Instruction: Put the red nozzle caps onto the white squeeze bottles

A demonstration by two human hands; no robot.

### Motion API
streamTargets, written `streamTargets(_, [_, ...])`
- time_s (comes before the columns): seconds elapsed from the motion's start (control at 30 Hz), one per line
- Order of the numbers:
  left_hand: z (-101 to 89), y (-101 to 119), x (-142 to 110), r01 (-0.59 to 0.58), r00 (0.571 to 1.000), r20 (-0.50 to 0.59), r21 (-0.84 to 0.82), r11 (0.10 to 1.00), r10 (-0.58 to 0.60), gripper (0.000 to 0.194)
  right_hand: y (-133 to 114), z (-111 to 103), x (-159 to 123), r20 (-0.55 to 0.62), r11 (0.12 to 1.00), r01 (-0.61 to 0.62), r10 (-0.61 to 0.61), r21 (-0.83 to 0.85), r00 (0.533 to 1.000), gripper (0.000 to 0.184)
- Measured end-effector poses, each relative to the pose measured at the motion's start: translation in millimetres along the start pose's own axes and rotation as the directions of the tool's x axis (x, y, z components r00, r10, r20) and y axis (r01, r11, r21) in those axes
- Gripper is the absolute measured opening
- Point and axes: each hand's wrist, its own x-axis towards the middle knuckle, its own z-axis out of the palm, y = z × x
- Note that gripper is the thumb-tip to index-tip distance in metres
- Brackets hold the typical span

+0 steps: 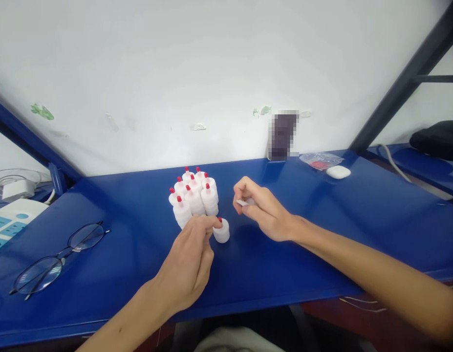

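On the blue desk, a small white squeeze bottle (222, 231) with a red tip stands upright, apart from the group. My left hand (191, 259) is closed at its top, the index fingertip against the red tip; the thumb is mostly hidden. To the right of that bottle, my right hand (266, 210) is raised, its fingers curled round a small white piece (242, 202) whose kind I cannot make out. Behind my left hand, several more white bottles (193, 198) with red tips stand packed together, the nearest partly covered by my knuckles.
Eyeglasses (61, 258) and a white-and-blue power strip (13, 222) lie at the left. A phone (283, 136) leans on the wall. A clear bag (319, 160) with red pieces lies beside a white rounded case (338, 172). Blue metal posts (398, 78) flank the desk.
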Motion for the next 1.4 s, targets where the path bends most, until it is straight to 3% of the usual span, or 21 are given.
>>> streamTargets(0.1, [2.6, -4.6, -4.0, -0.022, 0.999, -0.032, -0.028, 0.999, 0.021, 0.035, -4.5, 6.0, 0.4, 0.003, 1.000, 0.012, -0.012, -0.020, 1.000, 0.008])
streamTargets(0.23, [-1.1, -8.0, -5.4, -0.157, 0.985, -0.089, -0.065, 0.986, 0.151, 0.040, -6.8, 11.9, -1.0, -0.064, 0.999, 0.039, -0.038, 0.014, 0.997, 0.022])
streamTargets(0.33, [-2.5, -7.2, -2.5, -0.201, 0.952, -0.247, -0.053, 0.978, 0.182, 0.037, -10.0, 13.5, -4.7, -0.097, 0.996, 0.044, -0.036, 0.081, 0.995, 0.031])
streamTargets(0.4, [-1.0, -5.6, 0.5, -0.198, 0.910, -0.376, -0.020, 0.980, 0.176, 0.034, -13.1, 13.4, -7.4, -0.069, 0.985, 0.050, -0.039, 0.165, 0.997, 0.025])
streamTargets(0.47, [1.8, -3.8, 3.1, -0.182, 0.887, -0.433, -0.004, 0.983, 0.162, 0.032, -16.0, 13.2, -9.2, -0.020, 0.968, 0.053, -0.050, 0.245, 0.999, 0.017])
streamTargets(0.7, [10.3, 1.8, 9.9, -0.213, 0.897, -0.412, -0.081, 0.974, 0.162, 0.030, -21.5, 16.6, -5.7, 0.025, 0.967, 0.076, -0.084, 0.243, 0.996, 0.015])
streamTargets(0.8, [11.1, 6.5, 14.1, -0.260, 0.900, -0.388, -0.115, 0.959, 0.198, 0.034, -23.0, 17.2, -5.5, 0.074, 0.943, 0.004, -0.031, 0.332, 0.997, 0.018])
streamTargets(0.97, [8.3, 10.7, 18.2, -0.259, 0.914, -0.347, -0.103, 0.960, 0.209, 0.032, -23.7, 18.4, -7.7, 0.157, 0.808, -0.132, 0.050, 0.575, 0.986, 0.026])
streamTargets(1.23, [8.7, 13.0, 18.4, -0.305, 0.902, -0.328, -0.026, 0.952, 0.280, 0.027, -29.1, 18.5, -7.2, 0.237, 0.681, -0.264, 0.135, 0.683, 0.962, 0.028])
streamTargets(1.4, [6.7, 13.0, 24.9, -0.329, 0.883, -0.341, 0.036, 0.944, 0.321, 0.027, -25.6, 18.9, -3.8, 0.234, 0.566, -0.277, 0.150, 0.777, 0.961, 0.033])
